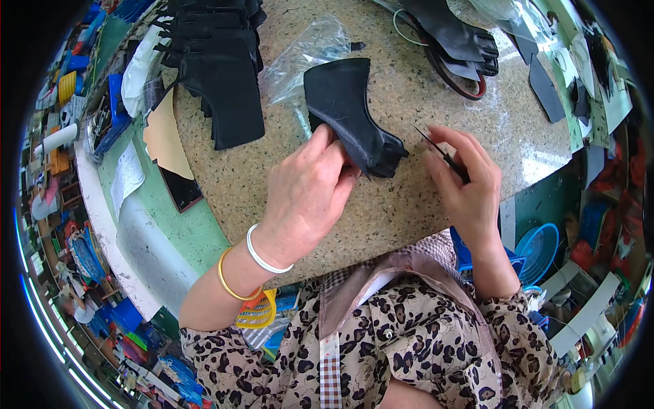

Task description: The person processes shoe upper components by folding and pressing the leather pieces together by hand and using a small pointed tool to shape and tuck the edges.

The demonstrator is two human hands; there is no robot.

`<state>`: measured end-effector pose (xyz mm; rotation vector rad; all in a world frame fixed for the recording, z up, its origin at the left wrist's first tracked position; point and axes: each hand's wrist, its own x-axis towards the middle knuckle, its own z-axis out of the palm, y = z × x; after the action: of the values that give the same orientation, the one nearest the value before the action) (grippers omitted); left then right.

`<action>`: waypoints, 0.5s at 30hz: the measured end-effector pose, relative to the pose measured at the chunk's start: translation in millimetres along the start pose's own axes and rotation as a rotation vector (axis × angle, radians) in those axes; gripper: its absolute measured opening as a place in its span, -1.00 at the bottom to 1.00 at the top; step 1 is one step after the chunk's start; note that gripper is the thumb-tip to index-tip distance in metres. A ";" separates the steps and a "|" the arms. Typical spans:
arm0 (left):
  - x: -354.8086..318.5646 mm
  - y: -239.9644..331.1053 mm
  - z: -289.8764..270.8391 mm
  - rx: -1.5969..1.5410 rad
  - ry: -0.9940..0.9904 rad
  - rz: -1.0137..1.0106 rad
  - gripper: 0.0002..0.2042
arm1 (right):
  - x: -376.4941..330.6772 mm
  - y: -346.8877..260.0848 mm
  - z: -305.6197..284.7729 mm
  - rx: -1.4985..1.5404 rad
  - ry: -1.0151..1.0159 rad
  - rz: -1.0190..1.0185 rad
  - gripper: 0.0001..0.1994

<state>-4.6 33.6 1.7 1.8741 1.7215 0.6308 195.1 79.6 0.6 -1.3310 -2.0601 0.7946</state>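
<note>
My left hand (306, 187) grips the lower left edge of a black leather boot upper (344, 102), fingers partly hidden beneath it. The piece is held over the speckled stone tabletop (388, 211), its broad end pointing away and its narrow folded end towards the right. In my right hand (473, 180) is a thin pointed metal tool with a black handle (436, 148), held between thumb and fingers. Its tip points up and left, just right of the folded end and apart from it. My grip hides the tool's rear part.
A stack of similar black pieces (231, 95) lies at the far left, beside crumpled clear plastic (310, 54). More black pieces (449, 34) lie at the far right near a red-and-black loop (473, 88). A blue basket (538, 252) stands below the table's right edge.
</note>
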 end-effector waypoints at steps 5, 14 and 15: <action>-2.9 -0.8 4.5 0.065 0.032 0.041 -0.73 | 17.8 3.5 9.6 0.111 -0.083 0.017 -0.79; -6.2 -7.3 9.8 0.009 0.156 -0.011 -0.76 | 36.5 -1.1 7.2 0.195 -0.242 0.133 -0.80; -5.5 -8.1 7.4 -0.071 0.139 -0.030 -0.78 | 36.9 -0.3 7.9 0.207 -0.246 0.131 -0.80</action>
<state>-6.5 28.2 -9.2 1.7888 1.7855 0.8162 176.2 112.2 0.4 -1.3152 -2.0206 1.2485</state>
